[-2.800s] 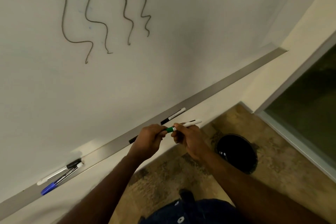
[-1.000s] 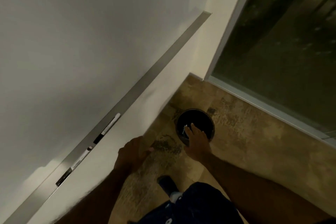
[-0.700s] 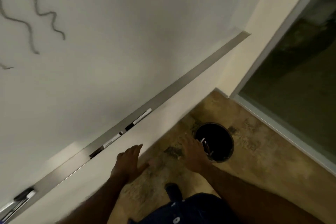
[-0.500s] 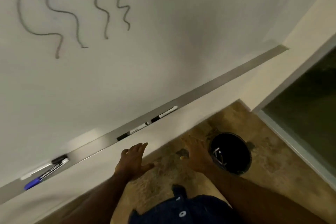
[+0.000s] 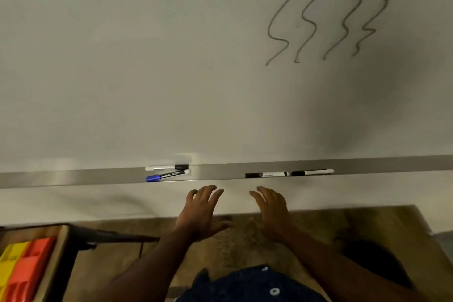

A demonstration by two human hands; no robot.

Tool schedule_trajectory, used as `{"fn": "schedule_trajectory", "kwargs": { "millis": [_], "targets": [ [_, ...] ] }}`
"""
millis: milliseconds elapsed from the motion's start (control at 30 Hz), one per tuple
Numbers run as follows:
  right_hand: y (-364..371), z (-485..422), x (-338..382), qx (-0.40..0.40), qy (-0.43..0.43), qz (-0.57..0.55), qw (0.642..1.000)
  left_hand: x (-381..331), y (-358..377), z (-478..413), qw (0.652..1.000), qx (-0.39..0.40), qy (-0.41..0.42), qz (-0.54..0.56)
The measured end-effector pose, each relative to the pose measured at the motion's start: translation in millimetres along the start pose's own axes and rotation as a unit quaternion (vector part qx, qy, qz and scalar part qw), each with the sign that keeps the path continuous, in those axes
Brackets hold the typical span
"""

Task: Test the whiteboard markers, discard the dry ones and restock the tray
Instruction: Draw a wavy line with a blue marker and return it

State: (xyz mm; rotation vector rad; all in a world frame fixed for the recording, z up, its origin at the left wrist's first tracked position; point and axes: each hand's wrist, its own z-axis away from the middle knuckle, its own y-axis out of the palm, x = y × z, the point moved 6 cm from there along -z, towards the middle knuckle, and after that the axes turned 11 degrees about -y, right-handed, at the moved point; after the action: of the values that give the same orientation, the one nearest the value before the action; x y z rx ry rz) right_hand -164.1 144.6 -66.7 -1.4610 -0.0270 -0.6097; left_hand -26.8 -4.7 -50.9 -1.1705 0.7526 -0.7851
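Both empty, fingers spread, our left hand [image 5: 201, 211] and right hand [image 5: 270, 208] hover just below the tray [image 5: 73, 176]; the green marker is gone, so another test seems due.

My left hand [image 5: 201, 211] and right hand [image 5: 272, 211] hang with fingers spread just below the tray [image 5: 73, 176], touching nothing, with open air between them. Straight ahead of me the ledge lies bare between the blue-capped marker [image 5: 168, 175] and the first black-capped marker [image 5: 266, 175], and long bare stretches run out toward both ends. The whiteboard [image 5: 122, 68] closes off the back. Low on my left a table corner [image 5: 61, 252] juts in. Low on my right sits the dark bin [image 5: 377, 262].
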Motion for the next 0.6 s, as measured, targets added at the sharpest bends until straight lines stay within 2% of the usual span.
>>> {"fn": "schedule_trajectory", "kwargs": {
  "millis": [133, 400, 600],
  "targets": [
    [-5.1, -32.2, 46.0, 0.016, -0.065, 0.032, 0.997, 51.3, -8.8, 11.9, 0.997, -0.039, -0.069, 0.004],
    [-1.5, -73.3, 92.1, 0.047, -0.09, 0.059, 0.993, 124.6, -15.9, 13.9, 0.989, -0.056, -0.136, -0.003],
    [4.7, -91.6, 117.5, 0.052, -0.091, 0.06, 0.993, 173.8, -15.9, 6.6, 0.987, -0.048, -0.154, -0.014]
  ]
}}
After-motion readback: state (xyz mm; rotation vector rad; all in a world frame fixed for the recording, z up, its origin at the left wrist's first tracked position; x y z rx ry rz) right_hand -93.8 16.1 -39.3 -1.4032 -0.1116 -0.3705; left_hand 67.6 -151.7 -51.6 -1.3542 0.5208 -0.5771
